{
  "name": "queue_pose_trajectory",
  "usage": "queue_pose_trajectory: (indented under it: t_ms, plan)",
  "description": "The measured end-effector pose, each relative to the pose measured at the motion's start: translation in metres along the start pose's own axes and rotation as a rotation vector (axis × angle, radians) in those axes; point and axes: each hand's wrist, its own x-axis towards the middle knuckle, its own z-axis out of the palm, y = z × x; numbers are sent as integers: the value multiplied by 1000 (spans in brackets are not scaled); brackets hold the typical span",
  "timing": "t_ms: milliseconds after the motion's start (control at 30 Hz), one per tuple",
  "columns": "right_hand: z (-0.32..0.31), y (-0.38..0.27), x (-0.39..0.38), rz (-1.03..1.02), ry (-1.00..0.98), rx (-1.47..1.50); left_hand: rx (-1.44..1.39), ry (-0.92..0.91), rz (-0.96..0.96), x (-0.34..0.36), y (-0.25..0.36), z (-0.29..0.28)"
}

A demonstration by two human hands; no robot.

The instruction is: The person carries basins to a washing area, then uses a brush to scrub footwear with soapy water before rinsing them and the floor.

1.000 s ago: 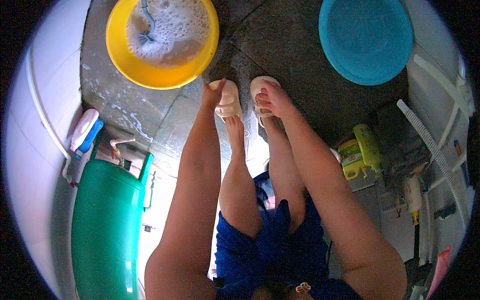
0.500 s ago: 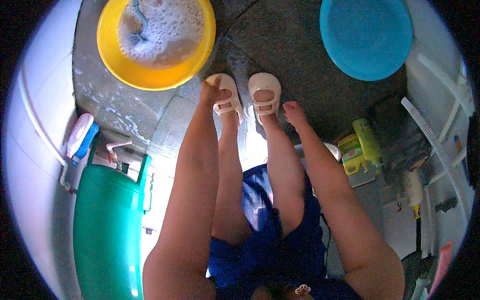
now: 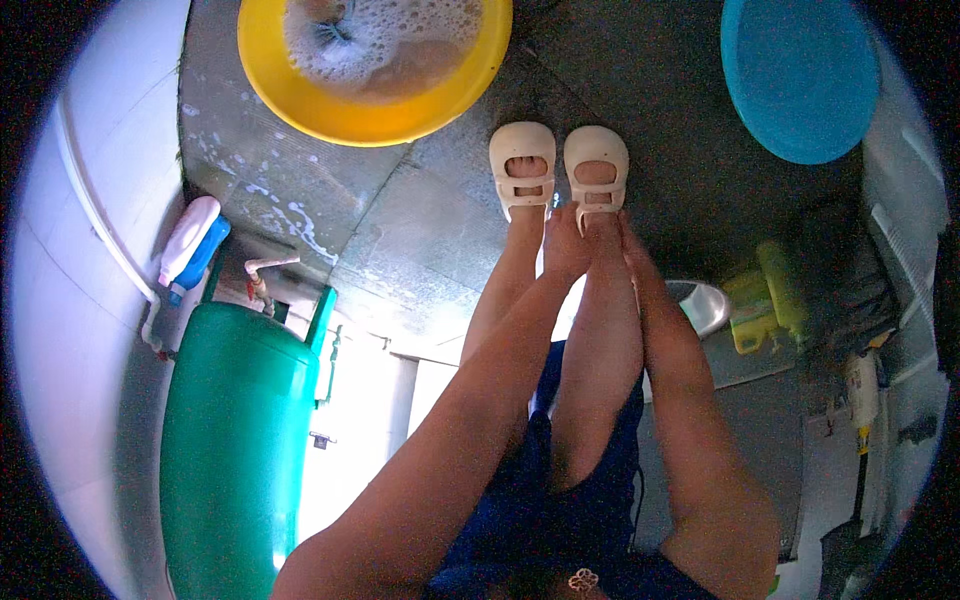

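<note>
On my feet are a cream left sandal (image 3: pixel 522 150) and a cream right sandal (image 3: pixel 597 150), both with cut-outs over the toes. My left hand (image 3: pixel 567 243) is closed at the inner side of the right ankle, its fingers at the back edge of the right sandal. From the outer side, my right hand (image 3: pixel 635 250) closes on the same sandal's heel part. Behind the ankle the fingertips are partly hidden. A yellow basin (image 3: pixel 375 125) of foamy water stands ahead on the left, with a bluish thing (image 3: pixel 335 35) in the foam.
A blue basin (image 3: pixel 800 90) stands at the far right. Left of me is a green tank-like container (image 3: pixel 235 420) by a tap (image 3: pixel 262 275), with bottles (image 3: pixel 195 245) beside it. Yellow-green bottles (image 3: pixel 760 310) and a metal bowl (image 3: pixel 705 305) are on the right. The floor (image 3: pixel 420 215) looks wet.
Both hands have come together from apart onto the right sandal; the left one left the left sandal. The view has shifted, so the basins appear farther right and the yellow one higher.
</note>
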Motion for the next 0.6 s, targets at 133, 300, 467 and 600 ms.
queue_pose_trajectory:
  t_ms: [133,300,467,600]
  plan:
    - [-6,18,9,-81,-12,-3,226,-153,-17,-29,-22,2]
    - [24,35,10,-164,-71,152,136,-195,53,-56,-35,-27]
    - [-12,-46,-10,-358,49,126,-167,-76,33,-31,-19,-4]
    - [97,-43,-35,-477,333,-430,-164,123,-94,7,-69,-36]
